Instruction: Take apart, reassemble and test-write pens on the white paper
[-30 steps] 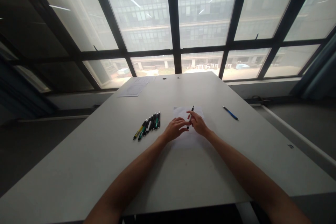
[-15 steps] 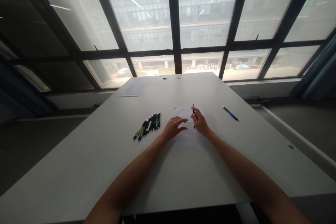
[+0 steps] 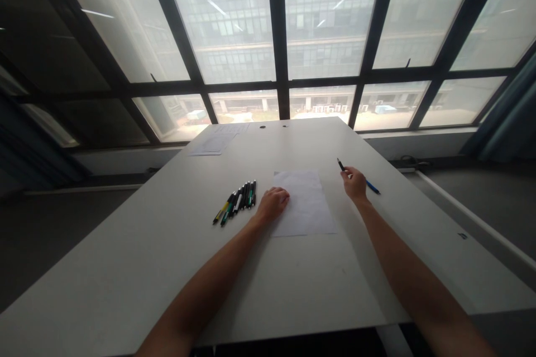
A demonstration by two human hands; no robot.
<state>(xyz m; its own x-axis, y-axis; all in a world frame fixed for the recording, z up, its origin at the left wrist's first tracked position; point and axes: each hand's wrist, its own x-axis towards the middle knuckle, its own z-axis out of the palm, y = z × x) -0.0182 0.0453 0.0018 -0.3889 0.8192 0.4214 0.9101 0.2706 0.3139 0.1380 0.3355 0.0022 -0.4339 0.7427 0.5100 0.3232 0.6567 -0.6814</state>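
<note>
My right hand (image 3: pixel 355 184) holds a dark pen (image 3: pixel 341 165) with its tip pointing away, out to the right of a white sheet of paper (image 3: pixel 302 202). A blue pen (image 3: pixel 372 186) lies on the table just beside that hand, partly hidden by it. My left hand (image 3: pixel 273 203) rests on the left edge of the sheet with its fingers curled and nothing in it. A row of several pens (image 3: pixel 238 200), black, green and yellow, lies left of that hand.
The grey table (image 3: pixel 167 256) runs to a wall of windows. More sheets of paper (image 3: pixel 213 142) lie at the far left corner. Two small dark holes (image 3: pixel 273 125) sit at the far edge. A blue curtain (image 3: pixel 508 122) hangs at the right.
My right hand has carried the dark pen from over the sheet to the right, next to the blue pen. My left hand has drawn back to the sheet's left edge.
</note>
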